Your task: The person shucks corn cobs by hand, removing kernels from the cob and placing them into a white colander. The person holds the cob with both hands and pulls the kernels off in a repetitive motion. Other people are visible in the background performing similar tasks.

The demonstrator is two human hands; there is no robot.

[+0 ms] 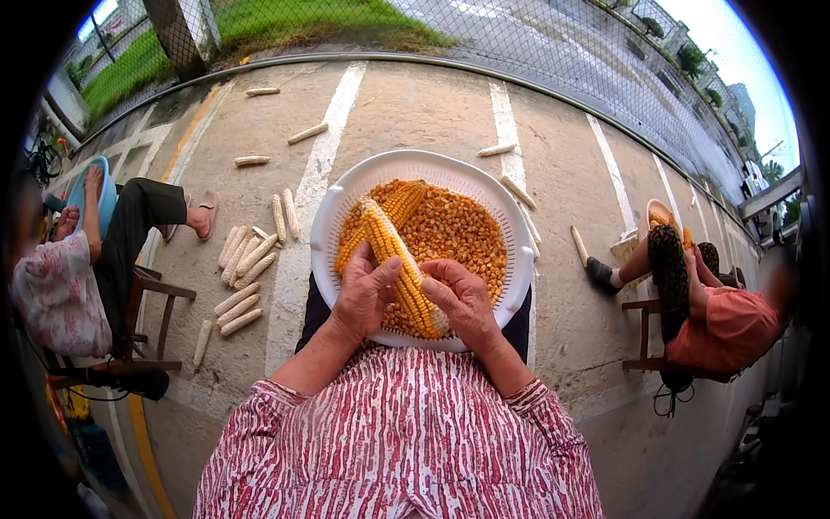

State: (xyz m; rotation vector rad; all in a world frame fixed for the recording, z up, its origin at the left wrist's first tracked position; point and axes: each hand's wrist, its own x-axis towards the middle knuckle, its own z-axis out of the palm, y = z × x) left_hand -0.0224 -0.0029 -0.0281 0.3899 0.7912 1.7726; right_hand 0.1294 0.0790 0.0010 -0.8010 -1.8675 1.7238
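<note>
A white plastic colander basket (521, 256) rests on my lap, holding many loose corn kernels (463, 224). Over it, my left hand (366, 285) grips a partly shelled ear of dried corn (399, 272) from the left side. The cob slants from upper left to lower right, with a bare pale strip along its upper right side. My right hand (463, 301) has its thumb and fingers on the right side of the same ear, near the lower end. Behind it, another yellow ear of corn (407, 200) lies on the kernels.
Bare corncobs (256, 256) lie piled on the concrete at left, with several more scattered ahead and right. One seated person (65, 292) is at left by a blue basin (109, 201); another (726, 324) sits at right holding corn. A chain-link fence (324, 32) crosses ahead.
</note>
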